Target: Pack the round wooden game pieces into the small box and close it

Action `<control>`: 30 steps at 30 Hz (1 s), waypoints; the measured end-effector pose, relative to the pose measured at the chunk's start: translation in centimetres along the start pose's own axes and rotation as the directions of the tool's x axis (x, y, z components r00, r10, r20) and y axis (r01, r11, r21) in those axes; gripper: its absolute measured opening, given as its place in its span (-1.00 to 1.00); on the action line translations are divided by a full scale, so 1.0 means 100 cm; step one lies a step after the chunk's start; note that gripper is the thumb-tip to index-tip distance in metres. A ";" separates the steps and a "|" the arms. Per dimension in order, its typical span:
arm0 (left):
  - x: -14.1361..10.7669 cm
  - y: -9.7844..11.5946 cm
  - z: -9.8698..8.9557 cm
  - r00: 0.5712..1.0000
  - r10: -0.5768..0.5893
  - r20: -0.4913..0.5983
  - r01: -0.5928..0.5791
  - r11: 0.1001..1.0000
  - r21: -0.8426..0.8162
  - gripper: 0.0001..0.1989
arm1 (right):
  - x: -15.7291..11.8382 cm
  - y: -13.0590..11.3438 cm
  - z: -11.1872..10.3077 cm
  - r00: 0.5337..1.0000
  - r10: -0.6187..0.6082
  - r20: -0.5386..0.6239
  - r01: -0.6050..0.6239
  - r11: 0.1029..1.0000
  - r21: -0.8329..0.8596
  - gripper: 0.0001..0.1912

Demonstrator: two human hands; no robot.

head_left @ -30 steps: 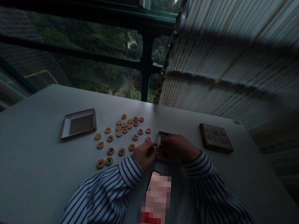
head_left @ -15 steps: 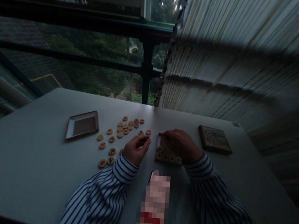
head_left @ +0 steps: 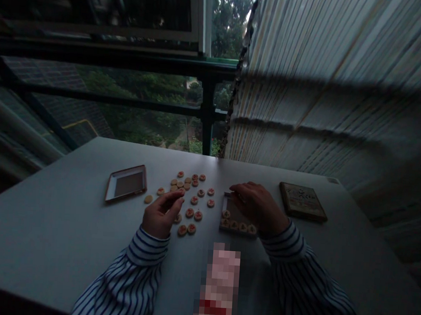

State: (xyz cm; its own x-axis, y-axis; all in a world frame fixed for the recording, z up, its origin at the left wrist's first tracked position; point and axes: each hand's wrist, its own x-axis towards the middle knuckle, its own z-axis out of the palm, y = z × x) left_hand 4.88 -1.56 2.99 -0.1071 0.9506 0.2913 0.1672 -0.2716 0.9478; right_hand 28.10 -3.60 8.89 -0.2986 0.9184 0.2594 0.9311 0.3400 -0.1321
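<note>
Round xiangqi pieces (head_left: 189, 213), pale wood with red or dark characters, lie scattered mid-table. Over their left side hovers my left hand (head_left: 160, 216), fingers curled and thumb close to the index finger; anything pinched there is too small to make out. My right hand (head_left: 259, 208) reaches across a shallow open tray (head_left: 234, 205), fingers bent together near its far left corner. What those fingertips grip, if anything, is hidden. Inside the tray, a row of pieces (head_left: 242, 227) runs along the near edge, with one more piece (head_left: 226, 214) above its left end.
Left of the pieces lies an open shallow box part (head_left: 126, 184). A closed flat box (head_left: 302, 201) with writing rests at the right. A pixelated, phone-like object (head_left: 220, 281) is nearest me. Beyond the white table (head_left: 67, 215) are window bars and a striped curtain (head_left: 289, 86).
My left hand has moved left, away from the tray, uncovering several red-marked pieces. My right hand stays over the tray. The view has tilted up slightly.
</note>
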 end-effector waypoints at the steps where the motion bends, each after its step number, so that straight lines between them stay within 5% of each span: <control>1: -0.001 -0.001 -0.008 1.000 0.006 -0.013 -0.006 0.999 0.037 -0.75 | 0.000 -0.002 -0.001 1.000 -0.007 0.001 0.007 1.000 0.005 -0.76; 9: -0.011 -0.023 -0.057 0.981 0.190 -0.045 -0.158 0.907 0.391 -0.77 | 0.001 -0.021 0.002 0.996 -0.085 0.031 0.085 0.996 0.023 -0.77; 16: -0.019 -0.054 -0.075 0.857 0.490 0.159 -0.491 0.683 0.540 -0.81 | 0.008 -0.043 0.014 0.983 -0.150 0.103 0.150 0.989 0.008 -0.79; 21: -0.025 -0.070 -0.080 0.803 0.512 0.307 -0.580 0.547 0.604 -0.82 | 0.015 -0.065 0.019 0.962 -0.214 0.167 0.217 0.976 0.003 -0.79; 30: -0.029 -0.079 -0.077 0.828 0.471 0.305 -0.539 0.518 0.664 -0.82 | 0.015 -0.101 0.053 0.934 -0.326 0.144 0.323 0.945 0.047 -0.81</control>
State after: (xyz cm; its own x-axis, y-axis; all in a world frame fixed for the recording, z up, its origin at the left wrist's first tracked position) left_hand -3.65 -3.30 -4.34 0.2887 0.7048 0.6480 0.7953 -0.5533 0.2475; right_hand 17.16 -4.56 5.53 -0.6128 0.7764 0.1474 0.7740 0.6273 -0.0863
